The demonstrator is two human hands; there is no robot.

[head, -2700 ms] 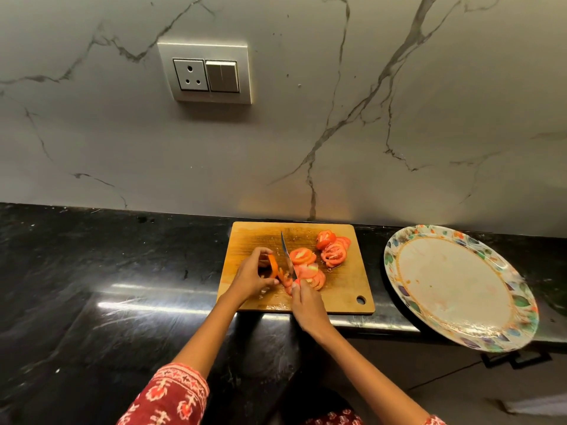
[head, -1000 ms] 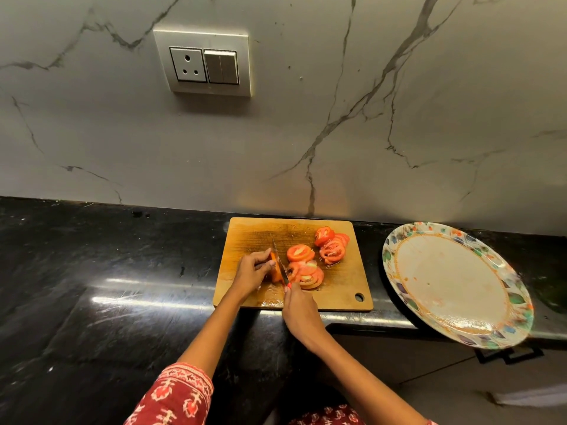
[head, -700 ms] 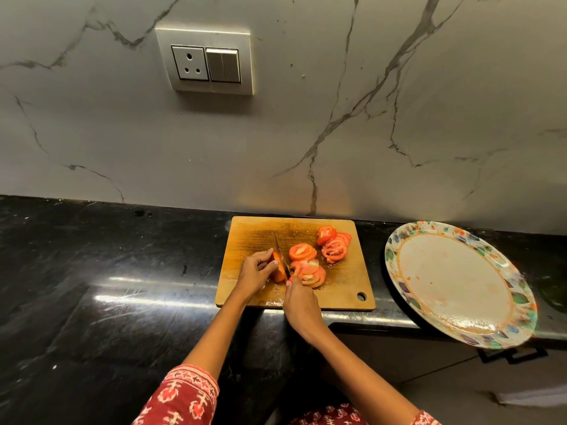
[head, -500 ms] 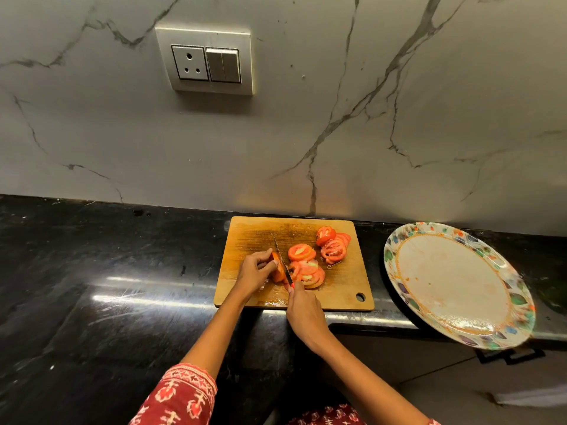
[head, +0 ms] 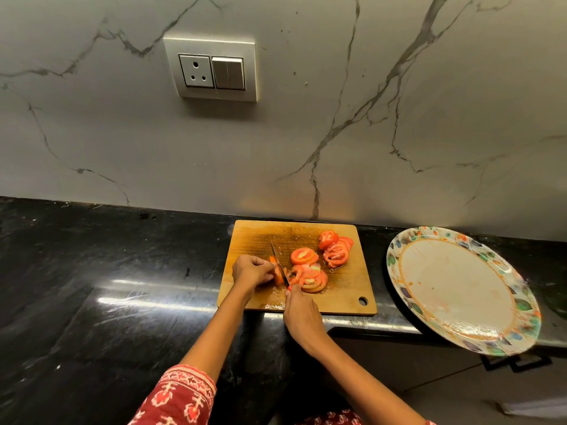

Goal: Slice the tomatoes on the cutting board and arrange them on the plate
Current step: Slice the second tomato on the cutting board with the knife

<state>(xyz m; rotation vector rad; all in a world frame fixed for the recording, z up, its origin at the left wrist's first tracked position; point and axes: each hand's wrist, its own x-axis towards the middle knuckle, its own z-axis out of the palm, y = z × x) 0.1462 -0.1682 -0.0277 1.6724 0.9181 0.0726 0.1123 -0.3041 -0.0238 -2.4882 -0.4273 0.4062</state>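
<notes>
A glossy black stone tabletop [head: 107, 271] runs under a grey marble-veined wall [head: 399, 102] that carries a socket-and-switch plate [head: 211, 70]. At the tabletop's near edge lies a wooden cutting board [head: 346, 289]. The left hand [head: 250, 271] has its grip curled round a tomato piece [head: 277, 274]; the right hand [head: 299, 311] has its grip closed on a knife [head: 279, 263], blade down in that piece. Tomato slices [head: 310, 271] lie piled mid-board and toward its far right corner. A flower-rimmed plate [head: 460, 240] overhangs the tabletop's near edge on the right.
</notes>
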